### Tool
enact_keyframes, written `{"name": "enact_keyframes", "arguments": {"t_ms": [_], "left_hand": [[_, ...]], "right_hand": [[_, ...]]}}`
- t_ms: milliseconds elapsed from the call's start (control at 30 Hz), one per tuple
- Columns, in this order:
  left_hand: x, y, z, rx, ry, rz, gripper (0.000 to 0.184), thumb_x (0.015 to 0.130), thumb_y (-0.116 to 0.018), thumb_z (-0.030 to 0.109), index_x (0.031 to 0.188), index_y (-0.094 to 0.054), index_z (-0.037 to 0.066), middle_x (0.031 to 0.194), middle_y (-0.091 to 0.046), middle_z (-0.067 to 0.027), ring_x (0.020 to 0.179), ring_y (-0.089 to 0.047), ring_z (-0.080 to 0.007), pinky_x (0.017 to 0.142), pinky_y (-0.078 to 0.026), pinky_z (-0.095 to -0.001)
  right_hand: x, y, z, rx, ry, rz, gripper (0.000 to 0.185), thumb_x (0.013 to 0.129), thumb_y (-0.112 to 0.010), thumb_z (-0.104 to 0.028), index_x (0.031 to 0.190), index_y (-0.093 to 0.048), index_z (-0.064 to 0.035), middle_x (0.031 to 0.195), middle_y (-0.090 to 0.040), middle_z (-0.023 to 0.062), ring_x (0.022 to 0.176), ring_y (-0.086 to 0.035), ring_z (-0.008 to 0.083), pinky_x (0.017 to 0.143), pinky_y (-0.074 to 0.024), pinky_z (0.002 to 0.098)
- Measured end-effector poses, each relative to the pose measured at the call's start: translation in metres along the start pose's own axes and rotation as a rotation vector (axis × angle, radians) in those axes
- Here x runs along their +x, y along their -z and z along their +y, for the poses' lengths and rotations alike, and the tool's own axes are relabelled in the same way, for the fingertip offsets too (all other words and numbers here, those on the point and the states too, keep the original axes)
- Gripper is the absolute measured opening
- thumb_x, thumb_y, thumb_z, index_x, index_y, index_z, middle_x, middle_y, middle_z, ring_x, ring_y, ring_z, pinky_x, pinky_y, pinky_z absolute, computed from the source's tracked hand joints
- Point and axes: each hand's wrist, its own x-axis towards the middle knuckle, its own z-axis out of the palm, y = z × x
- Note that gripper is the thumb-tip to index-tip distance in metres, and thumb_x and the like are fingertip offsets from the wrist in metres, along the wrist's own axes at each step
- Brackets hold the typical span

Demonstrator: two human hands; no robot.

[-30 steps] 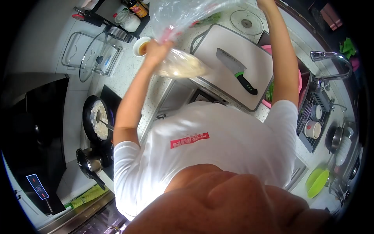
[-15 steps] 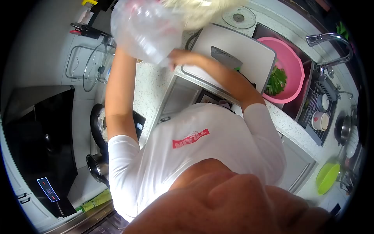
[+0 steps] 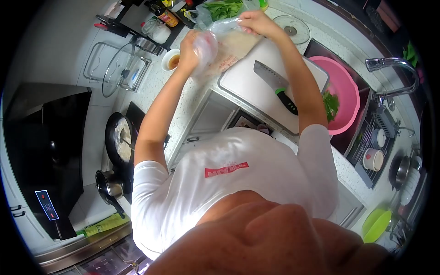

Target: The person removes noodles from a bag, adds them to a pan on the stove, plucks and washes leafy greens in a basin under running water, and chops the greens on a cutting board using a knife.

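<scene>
While hands (image 3: 257, 23) grip it, the red-printed clear bag (image 3: 233, 49) seems pale inside.

The knife (image 3: 275, 82) lies on the board (image 3: 250, 78) between bag (image 3: 234, 49) and basin (image 3: 347, 87).

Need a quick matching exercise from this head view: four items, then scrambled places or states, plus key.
1. Kitchen knife
2. Plastic bag
3. Basin
4. Frying pan

A. Pink, leafy greens inside
B. Held by left hand and right hand
C. Round and black, pale food inside
D. Lying on cutting board

Pairs: 1-D, 2-B, 3-A, 4-C
</scene>
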Motion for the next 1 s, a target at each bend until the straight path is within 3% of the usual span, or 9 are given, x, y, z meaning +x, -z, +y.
{"name": "enact_keyframes", "arguments": {"t_ms": [100, 267, 333, 400, 533, 567, 667, 800, 1000], "left_hand": [[0.015, -0.013, -0.021, -0.464, 0.536, 0.18, 0.029, 0.082, -0.06, 0.012, 0.109, -0.058, 0.001, 0.091, -0.062, -0.0059, 0.078, -0.058, -0.0138, 0.068, -0.049, -0.0266], [0.016, -0.022, -0.04, 0.149, 0.047, 0.005, 0.041, 0.079, -0.062, 0.019, 0.116, -0.055, 0.003, 0.099, -0.064, -0.0097, 0.084, -0.062, -0.0195, 0.075, -0.05, -0.0289], [0.01, -0.02, -0.037, 0.212, 0.07, -0.085, 0.037, 0.079, -0.062, 0.022, 0.111, -0.059, 0.004, 0.097, -0.064, -0.0108, 0.081, -0.063, -0.0204, 0.07, -0.052, -0.0307], [0.009, -0.022, -0.031, -0.342, 0.428, 0.094, 0.031, 0.08, -0.061, 0.02, 0.106, -0.061, 0.004, 0.093, -0.065, -0.0109, 0.079, -0.064, -0.0203, 0.066, -0.052, -0.0312], [0.01, -0.043, -0.023, -0.74, 0.642, 0.395, 0.022, 0.082, -0.058, 0.017, 0.099, -0.063, 0.004, 0.091, -0.065, -0.0096, 0.076, -0.064, -0.0195, 0.061, -0.052, -0.0313], [0.011, -0.039, 0.01, -0.181, 0.611, 0.198, 0.021, 0.083, -0.056, 0.016, 0.097, -0.063, 0.002, 0.088, -0.066, -0.0094, 0.074, -0.064, -0.0191, 0.061, -0.052, -0.0306], [-0.002, -0.063, -0.008, -0.743, 0.687, 0.436, 0.021, 0.083, -0.056, 0.016, 0.094, -0.063, 0.0, 0.086, -0.066, -0.011, 0.072, -0.063, -0.0181, 0.06, -0.051, -0.0298], [-0.012, -0.056, 0.009, -0.457, 0.77, 0.161, 0.011, 0.08, -0.058, 0.01, 0.084, -0.063, 0.001, 0.069, -0.06, -0.005, 0.055, -0.052, -0.0112, 0.047, -0.04, -0.0265], [-0.028, -0.066, 0.019, -0.818, 0.751, 0.122, 0.006, 0.082, -0.061, 0.011, 0.083, -0.061, 0.006, 0.069, -0.055, -0.0007, 0.053, -0.044, -0.0069, 0.044, -0.03, -0.0199]], "right_hand": [[-0.005, -0.041, -0.012, -0.032, 0.098, 0.037, 0.013, 0.084, -0.058, -0.013, 0.081, -0.063, -0.0017, 0.065, -0.059, 0.0034, 0.054, -0.053, 0.0085, 0.046, -0.0418, 0.0234], [-0.011, -0.079, -0.001, 0.059, 0.113, -0.078, 0.013, 0.083, -0.057, -0.011, 0.079, -0.061, 0.0013, 0.062, -0.059, 0.0052, 0.053, -0.055, 0.0104, 0.048, -0.0449, 0.0251], [-0.022, -0.076, 0.002, 0.356, 0.061, -0.072, 0.02, 0.083, -0.059, -0.011, 0.098, -0.059, 0.0023, 0.078, -0.062, 0.0085, 0.07, -0.058, 0.0114, 0.061, -0.047, 0.0236], [-0.042, -0.078, 0.0, 0.701, 0.049, 0.058, 0.031, 0.084, -0.06, -0.015, 0.111, -0.056, 0.0013, 0.089, -0.063, 0.0086, 0.079, -0.059, 0.0119, 0.069, -0.0465, 0.0223], [-0.065, -0.111, -0.003, -0.039, 0.371, 0.491, 0.05, 0.079, -0.067, -0.016, 0.121, -0.048, 0.0015, 0.104, -0.062, 0.0174, 0.094, -0.058, 0.0186, 0.079, -0.0458, 0.0264], [-0.07, -0.118, -0.022, -0.256, 0.405, 0.54, 0.051, 0.077, -0.069, -0.016, 0.121, -0.047, 0.001, 0.102, -0.063, 0.0183, 0.092, -0.06, 0.0194, 0.077, -0.0467, 0.0269], [-0.065, -0.105, -0.007, -0.15, 0.264, 0.463, 0.052, 0.07, -0.071, -0.015, 0.117, -0.05, -0.0058, 0.09, -0.064, 0.0186, 0.078, -0.063, 0.0267, 0.069, -0.0493, 0.0333], [-0.053, -0.086, 0.013, -0.186, 0.213, 0.44, 0.045, 0.069, -0.069, -0.006, 0.11, -0.053, -0.01, 0.076, -0.067, 0.0122, 0.063, -0.064, 0.0233, 0.058, -0.0489, 0.0305], [-0.045, -0.081, 0.032, -0.304, 0.254, 0.47, 0.035, 0.069, -0.064, 0.0, 0.102, -0.054, -0.0095, 0.077, -0.063, 0.0169, 0.071, -0.062, 0.0338, 0.061, -0.0481, 0.0386]]}}
